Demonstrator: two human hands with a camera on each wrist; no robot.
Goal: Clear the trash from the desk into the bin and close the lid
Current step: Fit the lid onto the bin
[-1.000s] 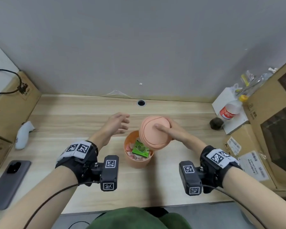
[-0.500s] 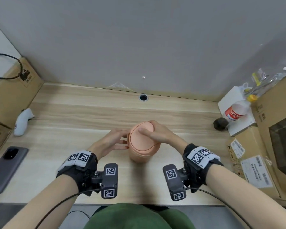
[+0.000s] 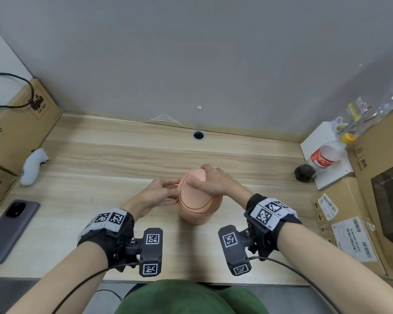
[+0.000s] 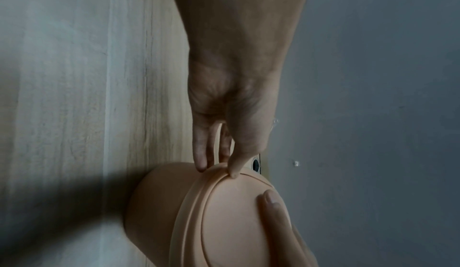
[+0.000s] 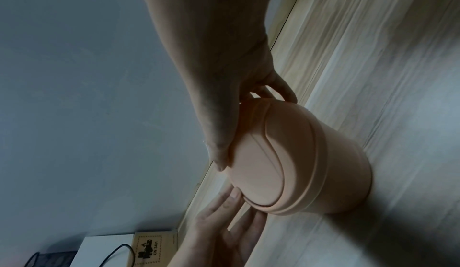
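A peach bin (image 3: pixel 200 211) stands mid-desk with its domed lid (image 3: pixel 191 191) seated on top, so its contents are hidden. My right hand (image 3: pixel 199 175) lies over the lid, thumb pressed on the dome and fingers curled round the far rim. My left hand (image 3: pixel 176 191) touches the lid's left edge with straight fingers. The left wrist view shows the left hand (image 4: pixel 216 170) with its thumb on the lid (image 4: pixel 231 222) rim and its fingers on the bin (image 4: pixel 154 202) wall. In the right wrist view the right hand (image 5: pixel 248 129) grips the lid (image 5: pixel 261 153).
A phone (image 3: pixel 9 230) and a white controller (image 3: pixel 32 166) lie at the desk's left beside a cardboard box (image 3: pixel 16 132). At the right are a bottle (image 3: pixel 325 155), a dark lump (image 3: pixel 304 173) and more boxes (image 3: pixel 383 200). A cable hole (image 3: pixel 198 135) sits near the wall.
The right hand has brought the tilted lid down onto the open bin, hiding the trash inside. The left hand has moved in to the lid's rim.
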